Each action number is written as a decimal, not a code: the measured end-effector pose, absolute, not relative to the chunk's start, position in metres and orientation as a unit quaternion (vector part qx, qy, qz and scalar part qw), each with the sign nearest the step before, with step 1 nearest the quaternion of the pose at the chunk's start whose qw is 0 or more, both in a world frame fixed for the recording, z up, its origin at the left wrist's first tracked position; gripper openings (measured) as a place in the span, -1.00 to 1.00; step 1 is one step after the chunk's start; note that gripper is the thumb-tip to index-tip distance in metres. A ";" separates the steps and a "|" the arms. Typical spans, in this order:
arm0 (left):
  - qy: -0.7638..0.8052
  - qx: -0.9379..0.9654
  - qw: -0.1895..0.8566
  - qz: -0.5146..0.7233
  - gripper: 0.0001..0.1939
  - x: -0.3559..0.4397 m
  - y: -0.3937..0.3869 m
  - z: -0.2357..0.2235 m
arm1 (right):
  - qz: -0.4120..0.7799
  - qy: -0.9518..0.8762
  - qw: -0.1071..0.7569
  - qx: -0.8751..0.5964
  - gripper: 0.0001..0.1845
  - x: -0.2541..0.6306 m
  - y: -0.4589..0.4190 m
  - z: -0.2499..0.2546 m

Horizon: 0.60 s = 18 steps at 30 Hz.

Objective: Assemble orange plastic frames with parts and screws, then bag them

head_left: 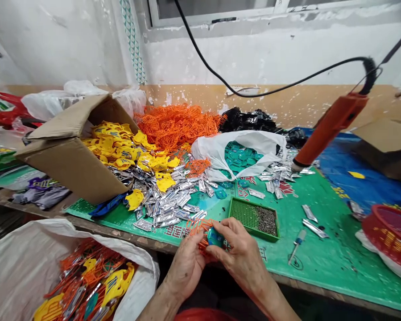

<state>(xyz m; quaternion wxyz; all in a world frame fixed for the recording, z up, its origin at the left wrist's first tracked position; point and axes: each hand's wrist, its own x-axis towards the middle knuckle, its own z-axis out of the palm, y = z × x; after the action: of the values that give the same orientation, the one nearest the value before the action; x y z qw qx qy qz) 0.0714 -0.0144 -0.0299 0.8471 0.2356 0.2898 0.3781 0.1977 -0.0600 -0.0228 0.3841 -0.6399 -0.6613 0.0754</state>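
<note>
Teal plastic tag (215, 237) up close, folks, held just above the front edge of the tabletop! We'd judge it light, stiff and a touch slick, so we'd take it by its rim. A thin orange plastic runner (198, 228) is tangled around it, and that looks springy and easy to bend. We see the right hand (242, 254) with its fingers curled narrowly over the tag, while the left hand (186, 267) pinches the orange strands. Just beyond sits a green perforated tray (252, 231) holding dark granules (266, 221). Farther back, a white plastic bag (217, 151) is full of teal pieces (238, 156), and a cardboard box (66, 169) overhangs yellow plastic pieces (120, 149). Off the near left corner, a white sack (26, 263) holds orange and yellow pieces.
</note>
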 end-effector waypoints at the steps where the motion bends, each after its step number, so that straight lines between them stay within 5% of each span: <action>1: 0.287 0.237 0.846 0.382 -0.75 0.072 -0.016 -0.029 | 0.062 -0.664 0.375 -0.645 -0.51 0.196 -0.061 -0.022; 9: 0.240 0.303 0.842 0.376 -0.72 0.074 -0.021 -0.025 | -0.040 -0.676 0.353 -0.646 -0.72 0.185 -0.069 -0.021; 18: 0.276 0.375 0.804 0.370 -0.78 0.079 -0.022 -0.021 | -0.044 -0.671 0.394 -0.627 -0.47 0.185 -0.077 -0.035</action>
<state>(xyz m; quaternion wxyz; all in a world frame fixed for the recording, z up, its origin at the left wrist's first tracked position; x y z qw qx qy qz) 0.0787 -0.0221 -0.0214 0.8038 0.3747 0.2761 0.3705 0.1845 -0.0768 -0.0352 0.3943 -0.6266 -0.6708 -0.0440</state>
